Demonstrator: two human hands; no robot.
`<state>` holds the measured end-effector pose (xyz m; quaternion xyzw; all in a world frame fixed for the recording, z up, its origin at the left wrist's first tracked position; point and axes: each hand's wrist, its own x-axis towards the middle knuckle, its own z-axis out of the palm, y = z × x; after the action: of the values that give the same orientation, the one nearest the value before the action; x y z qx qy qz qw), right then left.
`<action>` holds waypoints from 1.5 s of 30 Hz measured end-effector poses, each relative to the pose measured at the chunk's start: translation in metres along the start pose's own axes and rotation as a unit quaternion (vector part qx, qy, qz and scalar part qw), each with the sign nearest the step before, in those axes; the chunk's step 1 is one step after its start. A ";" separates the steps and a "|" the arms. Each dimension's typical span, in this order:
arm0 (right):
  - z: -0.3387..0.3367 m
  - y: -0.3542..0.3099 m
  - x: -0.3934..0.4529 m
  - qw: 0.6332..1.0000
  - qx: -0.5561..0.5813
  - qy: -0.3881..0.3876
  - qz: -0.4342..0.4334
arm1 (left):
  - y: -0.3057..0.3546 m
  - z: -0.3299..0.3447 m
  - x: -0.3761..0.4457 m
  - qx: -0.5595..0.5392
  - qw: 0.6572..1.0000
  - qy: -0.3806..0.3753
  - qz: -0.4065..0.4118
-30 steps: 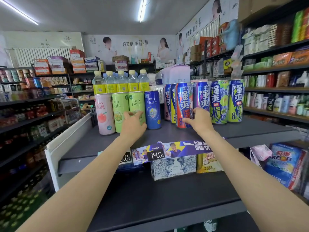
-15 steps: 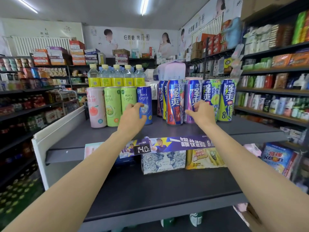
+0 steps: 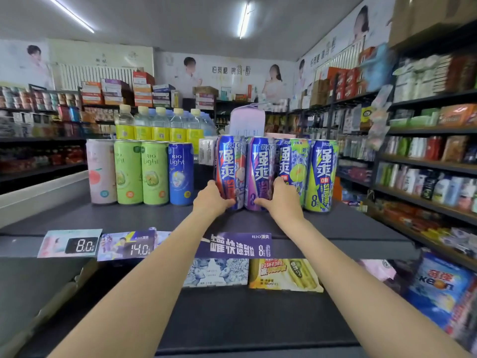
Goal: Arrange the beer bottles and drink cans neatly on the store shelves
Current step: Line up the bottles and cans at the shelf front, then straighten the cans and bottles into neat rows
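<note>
My left hand (image 3: 210,200) grips the red-blue can (image 3: 228,167) and my right hand (image 3: 280,200) grips the purple can (image 3: 259,169) low down on the shelf (image 3: 154,218); they look smooth, slippery, probably full and heavy.

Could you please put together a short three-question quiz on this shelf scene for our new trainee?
1. True or false: the left hand grips the tall red-and-blue drink can.
2. Which can does the right hand hold? A) the purple-and-blue drink can B) the pink peach can C) the dark blue Light can
3. How many green Light cans stand on the dark grey shelf?

Key: 1 true; 2 A; 3 two.
</note>
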<state>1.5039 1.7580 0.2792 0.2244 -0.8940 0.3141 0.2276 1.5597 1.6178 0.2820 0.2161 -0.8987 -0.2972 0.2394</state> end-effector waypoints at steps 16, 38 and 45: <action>-0.043 0.054 -0.005 0.995 0.037 0.092 0.003 | 0.007 0.017 -0.004 -0.189 0.981 0.034 0.006; -0.037 0.060 0.001 0.989 0.122 0.082 0.008 | 0.003 0.017 -0.005 -0.121 0.990 0.074 0.003; -0.061 0.086 0.013 0.978 0.149 0.098 0.112 | 0.020 0.015 -0.019 -0.023 0.982 0.167 0.084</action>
<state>1.4631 1.8556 0.2900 0.1220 -0.8302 0.4875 0.2412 1.5620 1.6485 0.2784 0.1810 -0.8536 -0.2567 0.4156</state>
